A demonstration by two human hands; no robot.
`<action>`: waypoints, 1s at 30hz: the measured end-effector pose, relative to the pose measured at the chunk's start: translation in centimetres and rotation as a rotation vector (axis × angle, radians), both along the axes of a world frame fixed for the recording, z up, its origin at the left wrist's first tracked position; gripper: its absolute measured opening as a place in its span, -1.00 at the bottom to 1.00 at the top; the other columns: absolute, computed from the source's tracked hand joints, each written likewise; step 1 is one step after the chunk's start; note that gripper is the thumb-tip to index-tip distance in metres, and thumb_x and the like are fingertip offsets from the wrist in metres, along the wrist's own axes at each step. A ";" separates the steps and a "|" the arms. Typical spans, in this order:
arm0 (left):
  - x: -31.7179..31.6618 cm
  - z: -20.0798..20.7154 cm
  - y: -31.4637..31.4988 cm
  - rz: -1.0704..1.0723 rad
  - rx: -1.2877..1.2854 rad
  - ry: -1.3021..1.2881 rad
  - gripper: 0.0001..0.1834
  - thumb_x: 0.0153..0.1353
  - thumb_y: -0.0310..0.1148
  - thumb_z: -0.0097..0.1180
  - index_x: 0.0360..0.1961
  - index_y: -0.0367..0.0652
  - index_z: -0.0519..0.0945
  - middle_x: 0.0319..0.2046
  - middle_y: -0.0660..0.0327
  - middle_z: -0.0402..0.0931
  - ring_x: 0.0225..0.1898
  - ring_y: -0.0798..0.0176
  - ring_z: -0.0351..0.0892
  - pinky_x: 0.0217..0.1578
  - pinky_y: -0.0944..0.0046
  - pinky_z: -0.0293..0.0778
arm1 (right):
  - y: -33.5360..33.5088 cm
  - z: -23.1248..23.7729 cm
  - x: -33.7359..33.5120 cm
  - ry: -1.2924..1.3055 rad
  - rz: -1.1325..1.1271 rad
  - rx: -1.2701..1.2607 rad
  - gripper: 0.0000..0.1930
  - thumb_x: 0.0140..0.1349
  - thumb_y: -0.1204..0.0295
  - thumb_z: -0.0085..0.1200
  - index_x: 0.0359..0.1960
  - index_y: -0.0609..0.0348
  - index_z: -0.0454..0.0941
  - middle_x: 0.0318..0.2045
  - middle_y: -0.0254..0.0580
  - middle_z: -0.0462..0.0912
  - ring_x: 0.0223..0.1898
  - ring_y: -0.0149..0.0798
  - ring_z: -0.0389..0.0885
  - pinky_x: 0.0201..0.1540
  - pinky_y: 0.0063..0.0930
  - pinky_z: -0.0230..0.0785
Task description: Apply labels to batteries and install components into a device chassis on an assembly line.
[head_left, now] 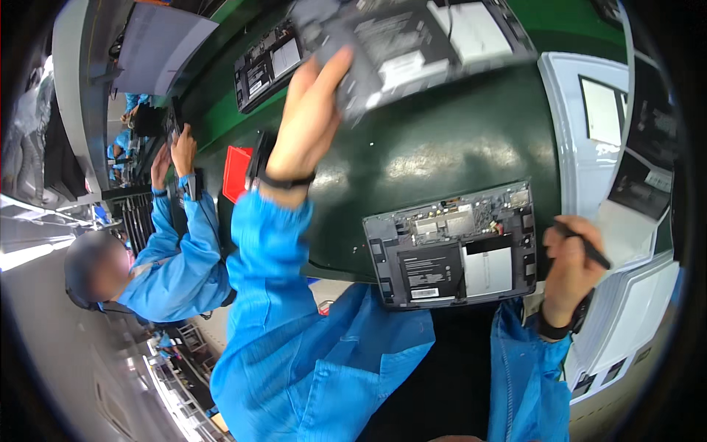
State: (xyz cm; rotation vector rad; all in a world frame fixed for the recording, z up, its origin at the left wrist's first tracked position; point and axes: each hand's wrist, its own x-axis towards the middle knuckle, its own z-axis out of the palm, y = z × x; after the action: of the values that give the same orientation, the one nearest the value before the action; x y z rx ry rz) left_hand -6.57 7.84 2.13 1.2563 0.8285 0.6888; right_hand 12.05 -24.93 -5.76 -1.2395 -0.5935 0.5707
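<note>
My left hand [313, 118] stretches to the far side of the bench, thumb and fingers closed on the left end of a laptop base [412, 48]. That base is smeared by motion; a black battery and a white panel show in it. Close to my body lies a second open laptop base [453, 247], its circuit board along the far edge, black battery and silver-white panel nearer me. To the right of it, my right hand [571, 269] is closed round a slim black tool [585, 244], whose exact kind I cannot make out. Neither hand touches the near base.
Another laptop base [269, 66] lies at the far left. A red box [236, 173] sits left of my left wrist. White trays [574, 147] with parts are stacked along the right. On the left, a co-worker in a blue sleeve [173, 276] works at the green bench [339, 214].
</note>
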 end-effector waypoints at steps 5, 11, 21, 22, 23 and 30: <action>-11.4 0.6 -12.6 0.106 -0.191 0.208 -0.51 0.40 -0.27 0.09 0.24 -0.35 0.39 0.02 0.15 0.59 0.00 0.31 0.59 0.03 0.24 0.53 | -1.5 0.1 3.3 -0.025 -0.042 0.200 -0.65 0.44 0.31 0.02 0.09 0.34 0.52 -0.10 0.09 0.59 -0.45 -0.36 0.40 -0.32 -0.35 0.30; -14.1 -1.6 -20.4 -0.052 -0.324 0.233 -0.41 0.39 -0.40 0.14 0.35 -0.36 0.26 0.14 0.08 0.52 0.14 0.33 0.49 0.14 0.28 0.43 | 0.5 0.7 1.7 -0.001 0.092 0.197 -0.64 0.42 0.31 0.04 0.11 0.33 0.52 -0.10 0.11 0.59 -0.44 -0.36 0.40 -0.32 -0.36 0.31; -5.8 -1.5 -12.1 -0.089 1.125 0.513 -0.62 -0.01 -0.23 0.48 -0.22 -0.22 0.68 -0.22 0.14 0.65 -0.21 0.00 0.61 -0.17 0.09 0.55 | 7.1 6.0 -3.1 -0.072 0.260 -0.314 -0.77 0.27 0.63 0.18 -0.04 0.39 0.61 -0.17 -0.15 0.68 -0.28 -0.47 0.56 -0.17 -0.63 0.40; -4.2 -2.1 -11.7 -0.068 1.160 0.527 -0.64 0.06 -0.22 0.42 -0.21 -0.23 0.69 -0.23 0.15 0.67 -0.18 0.00 0.62 -0.13 0.06 0.56 | 7.7 6.3 -4.0 -0.071 0.267 -0.319 -0.77 0.26 0.64 0.20 -0.04 0.39 0.61 -0.16 -0.17 0.67 -0.26 -0.47 0.57 -0.16 -0.63 0.41; -3.5 -2.4 -11.1 -0.202 1.084 0.551 -0.67 0.08 -0.24 0.40 -0.22 -0.23 0.69 -0.24 0.14 0.67 -0.20 0.02 0.64 -0.14 0.07 0.57 | 7.9 6.3 -4.2 -0.070 0.259 -0.313 -0.76 0.27 0.65 0.20 -0.03 0.38 0.61 -0.11 -0.18 0.66 -0.23 -0.46 0.58 -0.15 -0.63 0.43; -3.2 -3.1 -11.7 -0.289 1.039 0.491 -0.83 0.12 -0.44 0.33 -0.25 -0.21 0.68 -0.33 0.12 0.68 -0.36 0.05 0.68 -0.33 0.13 0.61 | 7.6 6.4 -5.7 0.017 0.251 -0.337 -0.75 0.25 0.68 0.20 -0.03 0.38 0.61 -0.14 -0.21 0.66 -0.29 -0.51 0.59 -0.26 -0.69 0.46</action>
State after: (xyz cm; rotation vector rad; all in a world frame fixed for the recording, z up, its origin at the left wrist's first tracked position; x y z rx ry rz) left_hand -9.76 -3.84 -1.02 2.5016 0.6448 0.5825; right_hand 6.34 -17.37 0.59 -1.4844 -0.6618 0.9187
